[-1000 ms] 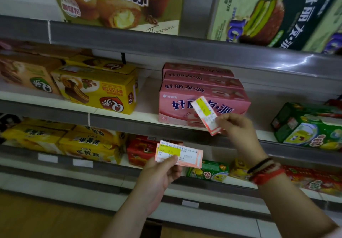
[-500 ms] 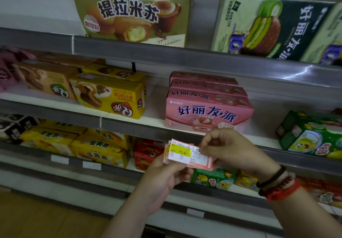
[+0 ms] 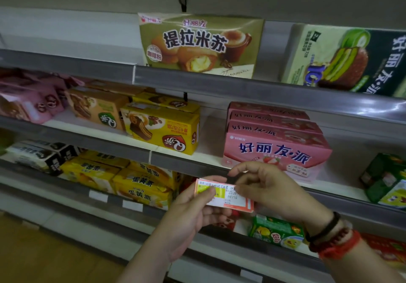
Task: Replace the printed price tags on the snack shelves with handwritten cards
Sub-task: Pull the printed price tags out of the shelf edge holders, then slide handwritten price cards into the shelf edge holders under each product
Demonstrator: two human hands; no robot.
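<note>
Stack of price cards (image 3: pixel 224 195) sits mid-frame, held in front of the rail of the middle shelf (image 3: pixel 186 164), just below the pink pie box (image 3: pixel 276 150). Left hand (image 3: pixel 189 219) grips the stack from below, thumb pressed across the yellow patch on the top card, probably to keep the pile squared and readable. Right hand (image 3: pixel 270 190) has fingers curled onto the right half of the top card, index lifted; looks like it's peeling or sorting one card off, can't confirm a full pinch.

Held at shelf-edge height, likely so the card can be matched to the product above and slid into the rail. That rail looks bare here. Lower rail (image 3: pixel 114 201) carries small white tags under the yellow boxes (image 3: pixel 140 186). Writing on the cards is too small to read.
</note>
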